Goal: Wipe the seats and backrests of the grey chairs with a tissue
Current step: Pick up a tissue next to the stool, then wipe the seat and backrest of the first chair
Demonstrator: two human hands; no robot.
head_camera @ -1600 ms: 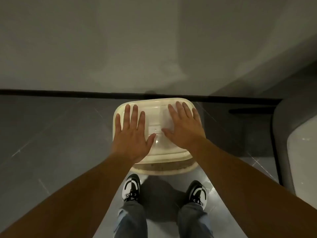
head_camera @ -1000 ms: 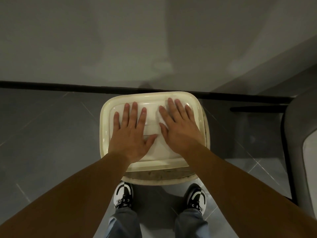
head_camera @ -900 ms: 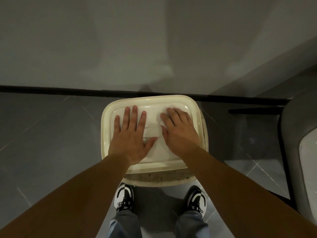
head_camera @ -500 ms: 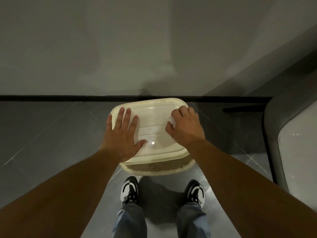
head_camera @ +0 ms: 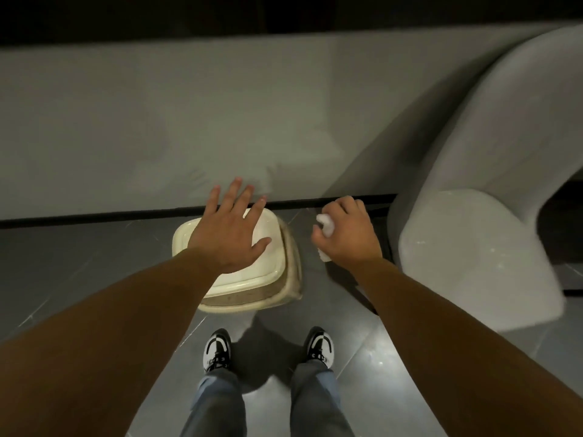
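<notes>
Right hand (head_camera: 345, 236) lifted off the bin (head_camera: 285, 279), now clutching a crumpled tissue (head_camera: 326, 223) beside the grey chair (head_camera: 479, 253); left hand (head_camera: 232, 236) flat, fingers spread over the lid (head_camera: 268, 266). Bin contents hidden.

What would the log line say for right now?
left hand: open above bin lid | right hand: holding tissue | grey chair: right, untouched
</notes>
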